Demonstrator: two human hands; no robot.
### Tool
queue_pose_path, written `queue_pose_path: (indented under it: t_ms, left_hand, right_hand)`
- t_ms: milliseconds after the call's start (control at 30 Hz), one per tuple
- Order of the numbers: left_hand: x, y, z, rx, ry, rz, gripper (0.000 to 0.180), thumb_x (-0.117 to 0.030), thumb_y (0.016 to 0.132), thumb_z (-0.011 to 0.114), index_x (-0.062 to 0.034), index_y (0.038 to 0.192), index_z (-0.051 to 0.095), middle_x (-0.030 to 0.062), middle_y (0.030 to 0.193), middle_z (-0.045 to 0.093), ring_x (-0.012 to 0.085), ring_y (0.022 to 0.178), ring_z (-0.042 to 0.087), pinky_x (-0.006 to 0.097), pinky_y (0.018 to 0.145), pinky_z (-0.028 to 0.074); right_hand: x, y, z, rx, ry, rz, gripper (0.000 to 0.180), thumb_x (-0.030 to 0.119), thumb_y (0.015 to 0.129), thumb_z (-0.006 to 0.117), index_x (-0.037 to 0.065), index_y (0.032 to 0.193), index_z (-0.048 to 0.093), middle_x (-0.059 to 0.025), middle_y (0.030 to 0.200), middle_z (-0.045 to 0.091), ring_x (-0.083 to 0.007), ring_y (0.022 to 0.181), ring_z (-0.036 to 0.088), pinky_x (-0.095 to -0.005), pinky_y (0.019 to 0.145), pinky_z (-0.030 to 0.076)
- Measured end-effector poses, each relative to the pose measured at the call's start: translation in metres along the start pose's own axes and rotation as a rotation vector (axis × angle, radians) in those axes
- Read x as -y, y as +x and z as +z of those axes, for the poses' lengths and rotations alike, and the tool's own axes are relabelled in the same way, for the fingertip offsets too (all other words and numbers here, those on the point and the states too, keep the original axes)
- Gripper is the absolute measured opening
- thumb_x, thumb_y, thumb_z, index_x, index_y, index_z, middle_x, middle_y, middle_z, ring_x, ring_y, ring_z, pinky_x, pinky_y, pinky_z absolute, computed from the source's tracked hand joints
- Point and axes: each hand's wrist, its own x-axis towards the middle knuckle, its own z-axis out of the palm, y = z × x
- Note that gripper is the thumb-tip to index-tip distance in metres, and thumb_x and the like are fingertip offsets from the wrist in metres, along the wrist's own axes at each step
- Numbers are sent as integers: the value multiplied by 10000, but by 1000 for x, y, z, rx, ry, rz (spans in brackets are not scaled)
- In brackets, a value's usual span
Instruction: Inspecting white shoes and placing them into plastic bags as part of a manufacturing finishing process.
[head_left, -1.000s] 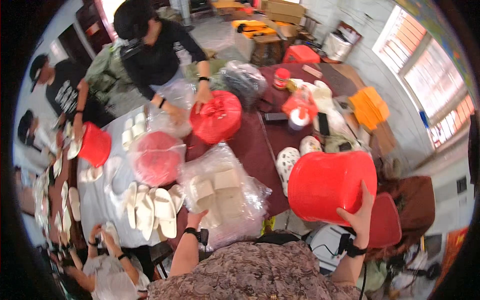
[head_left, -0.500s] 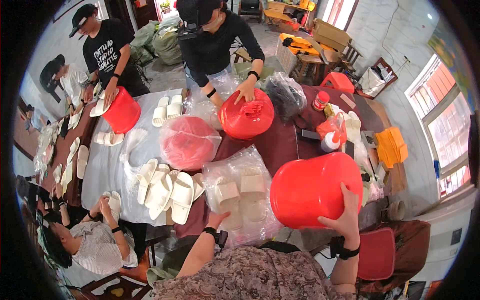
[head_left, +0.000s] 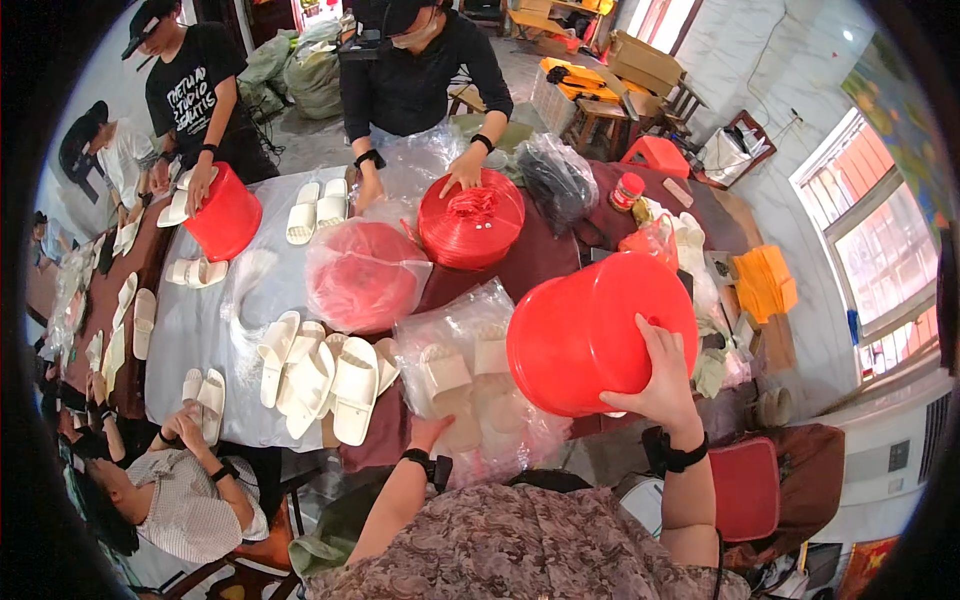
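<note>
My right hand (head_left: 657, 378) grips the side of a large red plastic bucket (head_left: 585, 335), which is tilted above the right part of the table. Its fingers spread over the smooth wall. My left hand (head_left: 430, 432) is at the near left edge of a clear plastic bag (head_left: 440, 322), thumb on top and the other fingers mostly hidden. A pair of cream slippers (head_left: 445, 375) shows through the bag. The bucket overlaps the bag's right side. Left of the bag lies a pile of loose cream slippers (head_left: 355, 390).
Across the table, a person in black handles a red bundle (head_left: 470, 235); a plastic-wrapped red bundle (head_left: 365, 275) sits nearer. Another red bucket (head_left: 225, 215) and white strings (head_left: 245, 295) are at left. A red-lidded jar (head_left: 627, 190) stands at right. Other people work along the left.
The red bucket has moved up and leftward in my right hand, over more of the bag. My left hand stays at the bag's edge. The whole view has shifted slightly.
</note>
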Motion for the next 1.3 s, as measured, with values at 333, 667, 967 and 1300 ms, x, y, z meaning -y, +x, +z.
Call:
queue_pose_path:
  t_ms: [333,667,967,1300]
  left_hand:
    - [25,10,3,18,-78,15,1052,-434,572,922,186,1239,394,280,1254,559,333,1158,585,372,945,493]
    - [15,-1,-2,-81,-26,12,1084,-444,533,932,174,1257,413,275,1265,564,319,1174,582,378,947,495]
    - [-25,-39,-21,230,-57,-99,737,-414,688,867,61,1198,627,161,1141,684,221,996,669,338,836,531]
    - [-41,-58,-31,169,-212,-179,579,-315,786,814,28,1214,630,57,1117,677,164,931,624,323,821,488]
  right_hand:
    - [-2,13,24,-93,95,8,1086,318,528,902,42,1445,389,-162,1241,511,-360,1150,454,-461,1037,368]
    - [-26,60,57,-175,75,0,1099,408,536,908,44,1435,391,-190,1246,519,-366,1117,461,-488,989,389]
    - [-72,110,80,-83,108,-15,1101,459,561,886,6,1432,389,-199,1273,522,-374,1128,460,-484,1004,381]
    - [-98,165,107,32,-47,-65,1090,493,539,871,25,1413,418,-216,1210,526,-388,1086,461,-488,988,386]
